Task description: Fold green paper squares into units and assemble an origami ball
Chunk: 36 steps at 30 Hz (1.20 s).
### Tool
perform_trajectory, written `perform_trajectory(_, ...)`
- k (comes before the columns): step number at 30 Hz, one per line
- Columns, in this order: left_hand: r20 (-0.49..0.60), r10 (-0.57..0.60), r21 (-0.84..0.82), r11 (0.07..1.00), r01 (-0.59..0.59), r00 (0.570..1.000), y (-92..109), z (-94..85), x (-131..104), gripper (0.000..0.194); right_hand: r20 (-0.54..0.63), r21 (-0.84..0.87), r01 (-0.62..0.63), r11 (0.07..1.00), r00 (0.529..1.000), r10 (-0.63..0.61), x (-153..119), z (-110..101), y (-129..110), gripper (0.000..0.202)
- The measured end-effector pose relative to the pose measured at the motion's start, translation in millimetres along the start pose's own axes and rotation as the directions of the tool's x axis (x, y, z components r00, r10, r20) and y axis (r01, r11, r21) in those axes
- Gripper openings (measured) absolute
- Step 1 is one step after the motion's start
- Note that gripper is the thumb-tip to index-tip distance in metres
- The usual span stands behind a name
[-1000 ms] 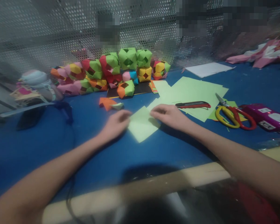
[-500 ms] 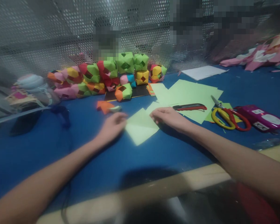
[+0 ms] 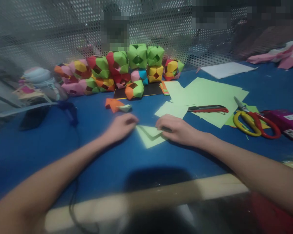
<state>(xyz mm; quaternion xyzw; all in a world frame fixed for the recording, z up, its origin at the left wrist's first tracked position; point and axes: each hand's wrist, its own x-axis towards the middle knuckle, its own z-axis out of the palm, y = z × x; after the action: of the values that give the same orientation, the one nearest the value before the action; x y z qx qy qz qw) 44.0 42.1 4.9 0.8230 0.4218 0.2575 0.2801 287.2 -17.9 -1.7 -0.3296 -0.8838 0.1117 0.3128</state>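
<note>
A light green paper square (image 3: 150, 136) lies on the blue table, its far part folded over toward the near side. At its left corner my left hand (image 3: 122, 126) is closed with the fingertips on the paper. My right hand (image 3: 174, 128) pinches the paper's right side, fingers curled. Just beyond my left hand are orange and pale green folded pieces (image 3: 117, 105). Another light green sheet (image 3: 172, 110) lies behind my right hand, close to a red and black cutter (image 3: 207, 109).
Colourful paper cubes (image 3: 117, 70) are stacked at the back by a perforated metal panel. Larger green sheets (image 3: 210, 94), scissors (image 3: 254, 123) and a purple box (image 3: 285, 122) lie to the right. On the left are a glue gun (image 3: 69, 110) and a dark phone-like object (image 3: 34, 115).
The green square, flat with a crease before, now has its far part folded over. My hands stay at its two sides. The view has shifted slightly.
</note>
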Motion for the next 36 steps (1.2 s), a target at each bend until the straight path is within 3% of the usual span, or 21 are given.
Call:
perform_trajectory(6,0.063,0.096,0.070,0.993,-0.100,0.993,-4,-4.4,3,0.016,0.163,-0.376,0.246,0.893,0.967,-0.198,0,1,-6,0.028)
perform_trajectory(11,0.094,0.099,0.098,0.989,-0.108,0.991,2,-4.7,1,0.015,0.217,-0.478,0.357,0.802,0.933,-0.286,1,0,-14,0.032)
perform_trajectory(14,0.104,0.082,0.078,0.993,-0.091,0.991,5,-3.6,0,0.013,0.232,-0.492,0.363,0.791,0.931,-0.283,1,-1,-17,0.032)
perform_trajectory(23,0.084,0.188,0.090,0.977,-0.196,0.978,0,1.4,0,0.014,0.226,-0.513,0.356,0.781,0.934,-0.277,0,0,-16,0.032)
perform_trajectory(36,0.074,0.197,0.114,0.972,-0.204,0.978,1,3.5,0,0.014,0.246,-0.548,0.340,0.764,0.939,-0.241,0,4,-21,0.031)
